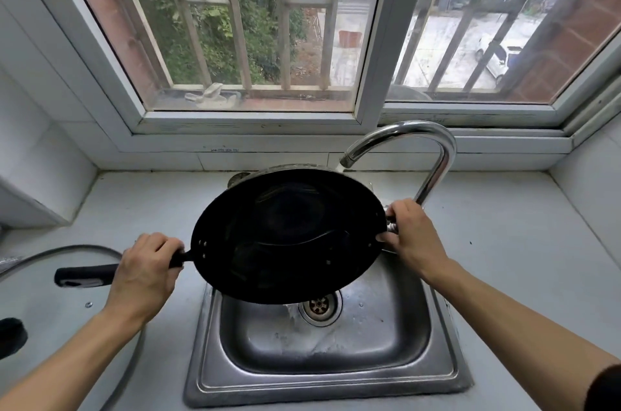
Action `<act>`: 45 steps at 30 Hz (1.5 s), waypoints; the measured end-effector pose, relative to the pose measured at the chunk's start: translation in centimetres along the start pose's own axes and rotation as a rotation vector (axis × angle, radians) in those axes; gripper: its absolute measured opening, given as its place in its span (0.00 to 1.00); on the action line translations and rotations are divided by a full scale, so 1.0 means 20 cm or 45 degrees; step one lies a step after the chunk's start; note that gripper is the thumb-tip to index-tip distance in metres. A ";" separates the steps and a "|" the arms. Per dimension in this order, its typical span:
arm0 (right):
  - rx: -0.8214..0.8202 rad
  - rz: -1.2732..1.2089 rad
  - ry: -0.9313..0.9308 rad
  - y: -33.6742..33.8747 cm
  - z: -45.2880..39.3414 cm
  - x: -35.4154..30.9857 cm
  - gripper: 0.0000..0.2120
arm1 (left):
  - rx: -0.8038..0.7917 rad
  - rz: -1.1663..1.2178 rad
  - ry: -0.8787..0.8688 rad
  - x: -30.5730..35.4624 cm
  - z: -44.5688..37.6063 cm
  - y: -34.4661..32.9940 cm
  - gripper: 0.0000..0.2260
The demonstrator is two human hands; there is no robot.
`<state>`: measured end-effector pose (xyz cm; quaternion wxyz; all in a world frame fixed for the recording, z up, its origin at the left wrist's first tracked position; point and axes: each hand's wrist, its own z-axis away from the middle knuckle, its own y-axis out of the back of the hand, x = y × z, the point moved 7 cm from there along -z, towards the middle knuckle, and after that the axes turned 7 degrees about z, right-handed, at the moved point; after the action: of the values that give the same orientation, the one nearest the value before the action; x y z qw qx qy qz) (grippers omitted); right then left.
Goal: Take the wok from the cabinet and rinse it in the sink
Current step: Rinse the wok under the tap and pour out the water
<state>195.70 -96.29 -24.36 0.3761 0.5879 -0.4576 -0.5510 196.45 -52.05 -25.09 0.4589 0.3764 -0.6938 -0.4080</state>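
Wok (285, 235) held over the sink (447, 373), one of each.
I see my left hand (144, 271) wrapped round its long black handle (85, 274) and my right hand (411, 230) pinching the far rim; it's black, round and tipped.

The black wok (289, 235) is held tilted above the steel sink (327, 377), below the faucet spout (403, 148). The left hand (144, 271) grips its long handle (85, 276); the right hand (411, 232) grips the opposite rim. A glass lid (50, 276) lies on the desk (504, 242) at left.
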 end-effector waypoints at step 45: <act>-0.127 0.139 -0.018 0.17 0.09 0.03 0.06 | -0.419 0.103 -0.281 0.14 0.07 0.14 0.16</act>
<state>193.44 -97.67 -21.59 0.4311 0.5388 -0.4636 -0.5558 193.96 -53.11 -21.99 0.4515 0.2212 -0.6783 -0.5358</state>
